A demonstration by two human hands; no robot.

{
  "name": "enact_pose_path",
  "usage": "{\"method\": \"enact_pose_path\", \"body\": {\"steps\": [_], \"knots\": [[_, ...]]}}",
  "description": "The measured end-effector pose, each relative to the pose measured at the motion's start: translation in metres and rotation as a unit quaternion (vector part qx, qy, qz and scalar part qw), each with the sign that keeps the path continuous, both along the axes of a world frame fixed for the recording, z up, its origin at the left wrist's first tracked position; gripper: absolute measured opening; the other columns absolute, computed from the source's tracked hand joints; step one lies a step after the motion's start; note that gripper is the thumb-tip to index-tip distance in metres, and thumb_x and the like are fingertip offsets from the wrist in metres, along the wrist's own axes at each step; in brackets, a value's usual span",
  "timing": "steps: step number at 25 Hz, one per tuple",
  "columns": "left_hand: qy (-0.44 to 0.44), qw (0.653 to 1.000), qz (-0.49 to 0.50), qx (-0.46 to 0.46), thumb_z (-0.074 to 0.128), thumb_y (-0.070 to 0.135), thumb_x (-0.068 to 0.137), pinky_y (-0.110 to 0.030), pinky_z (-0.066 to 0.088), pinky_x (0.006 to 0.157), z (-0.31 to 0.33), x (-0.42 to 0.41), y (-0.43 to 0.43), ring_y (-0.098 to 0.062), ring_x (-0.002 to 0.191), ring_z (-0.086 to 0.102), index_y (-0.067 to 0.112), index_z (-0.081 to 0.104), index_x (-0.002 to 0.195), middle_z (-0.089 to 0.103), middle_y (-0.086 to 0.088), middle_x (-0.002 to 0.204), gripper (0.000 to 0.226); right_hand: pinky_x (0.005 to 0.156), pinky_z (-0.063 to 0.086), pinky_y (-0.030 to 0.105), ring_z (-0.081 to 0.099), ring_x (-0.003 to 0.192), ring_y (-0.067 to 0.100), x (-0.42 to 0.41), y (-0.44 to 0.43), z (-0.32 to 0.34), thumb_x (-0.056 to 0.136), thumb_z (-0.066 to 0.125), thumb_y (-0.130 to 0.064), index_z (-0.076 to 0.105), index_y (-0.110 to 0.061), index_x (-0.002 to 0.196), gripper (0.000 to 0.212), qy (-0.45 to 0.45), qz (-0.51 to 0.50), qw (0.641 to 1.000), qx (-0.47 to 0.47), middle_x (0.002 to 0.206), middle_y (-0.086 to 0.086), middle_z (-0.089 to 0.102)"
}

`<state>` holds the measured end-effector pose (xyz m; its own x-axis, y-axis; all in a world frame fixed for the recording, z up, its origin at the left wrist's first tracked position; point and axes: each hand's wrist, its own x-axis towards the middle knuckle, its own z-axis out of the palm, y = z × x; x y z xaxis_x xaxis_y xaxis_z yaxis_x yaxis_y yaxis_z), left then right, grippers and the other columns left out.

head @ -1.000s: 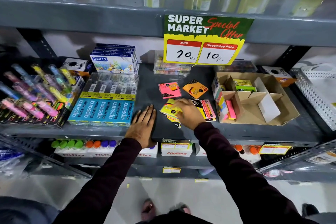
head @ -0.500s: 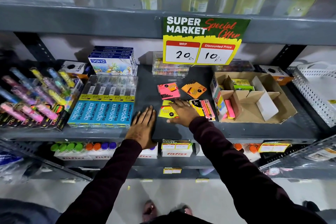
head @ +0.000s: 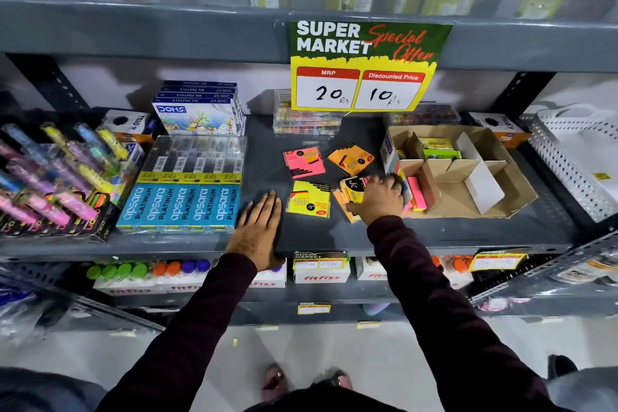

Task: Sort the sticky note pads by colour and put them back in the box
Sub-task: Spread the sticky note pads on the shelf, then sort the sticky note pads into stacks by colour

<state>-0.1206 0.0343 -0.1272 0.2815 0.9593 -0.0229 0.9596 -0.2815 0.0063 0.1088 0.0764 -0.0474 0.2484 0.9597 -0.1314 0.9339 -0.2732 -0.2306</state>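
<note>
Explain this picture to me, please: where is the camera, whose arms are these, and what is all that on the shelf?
No machine here: a person wears a camera on the head, so you look down along their own two arms at a shop shelf. The left hand lies flat and empty on the shelf edge. The right hand rests on a small pile of sticky note pads beside the cardboard box; whether it grips them I cannot tell. Three pads lie apart: a pink pad, an orange pad and a yellow pad. The box's dividers already hold some pink and green pads. Pencil boxes sit to the left.
</note>
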Motion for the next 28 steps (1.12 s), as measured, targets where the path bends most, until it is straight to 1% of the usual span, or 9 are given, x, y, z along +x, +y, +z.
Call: {"method": "enact_pose_path", "body": {"steps": [4, 7, 9, 14, 17, 20, 23, 25, 28], "knots": [[0.002, 1.000, 0.005, 0.001, 0.064, 0.067, 0.064, -0.044, 0.003, 0.119, 0.002, 0.000, -0.001, -0.027, 0.146, 0.003, 0.006, -0.004, 0.145, -0.001, -0.014, 0.159, 0.122, 0.112, 0.032, 0.046, 0.036, 0.131, 0.043, -0.005, 0.003, 0.003, 0.077, 0.077, -0.028, 0.040, 0.000, 0.132, 0.073, 0.004, 0.011, 0.998, 0.066, 0.138, 0.028, 0.039], [0.001, 1.000, 0.005, -0.001, 0.063, 0.067, 0.065, -0.043, 0.002, 0.119, 0.002, 0.000, -0.001, -0.027, 0.146, 0.001, 0.006, -0.007, 0.145, -0.003, -0.013, 0.159, 0.122, 0.107, 0.038, 0.043, 0.043, 0.125, 0.042, -0.004, 0.007, 0.002, 0.081, 0.074, -0.021, 0.050, -0.001, 0.126, 0.055, 0.057, 0.009, 0.998, 0.038, 0.134, 0.025, 0.043], [-0.002, 1.000, 0.005, -0.002, 0.064, 0.065, 0.066, -0.043, 0.002, 0.119, 0.002, 0.000, -0.002, -0.027, 0.146, 0.001, 0.007, -0.008, 0.145, -0.004, -0.013, 0.159, 0.122, 0.107, 0.039, 0.043, 0.044, 0.125, 0.041, -0.002, 0.009, 0.002, 0.082, 0.072, -0.024, 0.053, -0.003, 0.124, 0.051, 0.061, 0.009, 0.998, 0.018, 0.135, 0.024, 0.043], [-0.003, 1.000, 0.000, -0.003, 0.062, 0.066, 0.069, -0.042, 0.000, 0.119, 0.001, -0.001, -0.001, -0.027, 0.146, -0.001, 0.007, -0.009, 0.145, -0.005, -0.013, 0.159, 0.120, 0.111, 0.035, 0.044, 0.041, 0.132, 0.039, 0.000, 0.003, -0.001, 0.080, 0.069, -0.051, 0.037, 0.004, 0.135, 0.084, 0.025, 0.010, 0.999, -0.037, 0.139, 0.026, 0.044], [0.002, 1.000, 0.002, -0.004, 0.063, 0.066, 0.066, -0.042, -0.001, 0.119, 0.000, 0.000, -0.001, -0.026, 0.146, -0.001, 0.007, -0.011, 0.145, -0.005, -0.012, 0.159, 0.123, 0.104, 0.041, 0.041, 0.053, 0.123, 0.034, -0.006, 0.001, 0.002, 0.084, 0.070, -0.038, 0.046, 0.004, 0.127, 0.065, 0.025, 0.049, 0.998, -0.027, 0.130, 0.021, 0.056], [-0.002, 1.000, 0.010, -0.013, 0.065, 0.064, 0.063, -0.041, -0.004, 0.118, 0.000, 0.000, 0.001, -0.025, 0.146, -0.002, 0.009, -0.011, 0.145, -0.006, -0.012, 0.159, 0.125, 0.088, 0.050, 0.038, 0.062, 0.107, 0.037, -0.014, 0.007, 0.015, 0.086, 0.068, -0.027, 0.062, 0.001, 0.109, 0.037, 0.109, 0.054, 0.992, 0.020, 0.114, 0.023, 0.066], [-0.003, 1.000, 0.004, -0.021, 0.062, 0.060, 0.066, -0.041, -0.008, 0.117, -0.002, -0.001, 0.003, -0.025, 0.146, -0.006, 0.009, -0.012, 0.145, -0.009, -0.012, 0.159, 0.120, 0.084, 0.051, 0.038, 0.063, 0.105, 0.039, -0.029, 0.032, 0.031, 0.090, 0.059, -0.018, 0.067, -0.005, 0.108, 0.023, 0.111, 0.088, 0.985, 0.095, 0.110, 0.023, 0.069], [-0.010, 1.000, 0.003, -0.016, 0.063, 0.057, 0.067, -0.042, -0.007, 0.118, -0.002, -0.001, 0.001, -0.027, 0.146, -0.003, 0.008, -0.008, 0.145, -0.006, -0.013, 0.159, 0.116, 0.085, 0.051, 0.039, 0.064, 0.107, 0.038, -0.046, 0.052, 0.033, 0.091, 0.051, -0.005, 0.065, -0.008, 0.116, 0.028, 0.072, 0.154, 0.974, 0.151, 0.115, 0.021, 0.068], [-0.020, 1.000, -0.002, -0.011, 0.062, 0.056, 0.066, -0.045, 0.001, 0.119, 0.001, 0.000, -0.001, -0.029, 0.146, 0.005, 0.006, -0.002, 0.146, 0.001, -0.015, 0.159, 0.113, 0.105, 0.041, 0.039, 0.051, 0.127, 0.030, -0.065, 0.073, 0.011, 0.087, 0.045, 0.005, 0.054, -0.014, 0.134, 0.051, 0.010, 0.282, 0.946, 0.161, 0.138, 0.013, 0.055]]}}
